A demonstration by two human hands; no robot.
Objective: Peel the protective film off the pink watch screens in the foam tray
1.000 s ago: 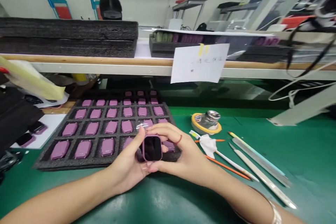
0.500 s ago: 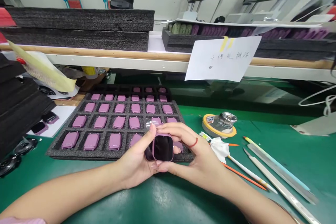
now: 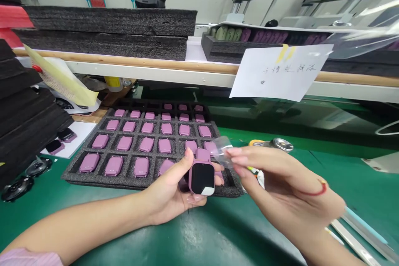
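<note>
My left hand is closed around a purple smartwatch, its dark square screen facing me and a light patch reflected at the lower corner. A second purple-edged piece shows partly behind it, mostly hidden by the fingers. To the right, my right hand pinches a clear plastic film between thumb and fingertips, apart from the watch. Behind both hands lies a black foam tray whose compartments hold several purple watch cases.
At right are a yellow tape roll with a glass bottle, and a light-blue tool. Dark watch pieces lie on white paper at left. Foam stacks stand at far left; a shelf crosses above the bench.
My right hand has left the watch and moved right, with the clear film now in its fingers. My left hand still holds the watch. The view has shifted slightly.
</note>
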